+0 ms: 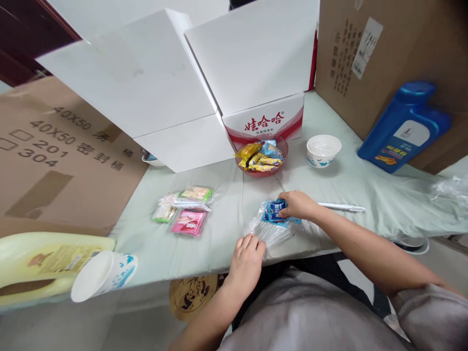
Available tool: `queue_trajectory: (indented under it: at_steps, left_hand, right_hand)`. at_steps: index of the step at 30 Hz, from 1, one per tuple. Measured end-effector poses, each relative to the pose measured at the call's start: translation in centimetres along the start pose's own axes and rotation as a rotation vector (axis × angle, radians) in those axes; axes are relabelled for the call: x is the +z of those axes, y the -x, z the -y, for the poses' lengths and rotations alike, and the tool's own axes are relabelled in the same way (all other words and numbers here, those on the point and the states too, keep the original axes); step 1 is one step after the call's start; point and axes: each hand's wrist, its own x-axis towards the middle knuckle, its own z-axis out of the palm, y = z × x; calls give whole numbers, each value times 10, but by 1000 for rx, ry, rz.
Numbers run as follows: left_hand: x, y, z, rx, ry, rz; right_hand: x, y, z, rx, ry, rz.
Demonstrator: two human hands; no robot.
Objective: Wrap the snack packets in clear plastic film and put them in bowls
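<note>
Near the table's front edge lies a clear plastic bag (272, 235), crumpled and see-through. My left hand (247, 253) is closed on the bag's lower left edge, fingers curled over it. Blue snack packets (277, 210) are at the bag's upper end; whether they are inside it or on top I cannot tell. My right hand (297, 204) pinches one of these packets between thumb and fingers. Just beyond the right hand rests a thin white stick-like item (341, 207). To the left is a small group of wrapped packs, a pink one (188, 223) in front of a green-and-yellow one (196, 193).
A reddish bowl (261, 171) of yellow and blue wrapped snacks stands behind, beside a white paper bowl (323, 151). At right is a blue bottle (405, 129); at left, a yellow jug (54, 263) and paper cup (104, 275). White boxes (252, 53) and cartons (66, 161) wall the back.
</note>
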Motion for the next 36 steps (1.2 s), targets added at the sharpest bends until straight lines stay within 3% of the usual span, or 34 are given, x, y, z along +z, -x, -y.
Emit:
queue_trajectory:
  at_steps: [10, 16, 18, 21, 24, 26, 28, 31, 36]
  left_hand:
    - [10, 8, -1, -143, 91, 29]
    - [23, 10, 5, -127, 203, -71]
    - [30, 10, 5, -129, 236, -162]
    - [39, 9, 2, -142, 263, -252]
    - [42, 9, 1, -169, 268, -246]
    - [43, 9, 1, -169, 263, -248]
    - [43, 9, 2, -159, 258, -258]
    - [42, 9, 2, -156, 257, -274]
    - [41, 9, 2, -155, 247, -289]
  right_hand:
    - [-13, 4, -20, 36, -6, 5]
    - [-47, 11, -57, 121, 2, -79]
    - [-67, 14, -66, 152, -100, -191]
    - [-97, 10, -66, 155, -235, -507]
    - [-119, -15, -50, 113, -266, -816]
    - [-126, -43, -35, 90, -274, -922]
    - [-125, -75, -23, 104, -274, -918]
    - [-115, -114, -12, 226, -311, -790]
    - [-92, -129, -19, 203, -314, -711]
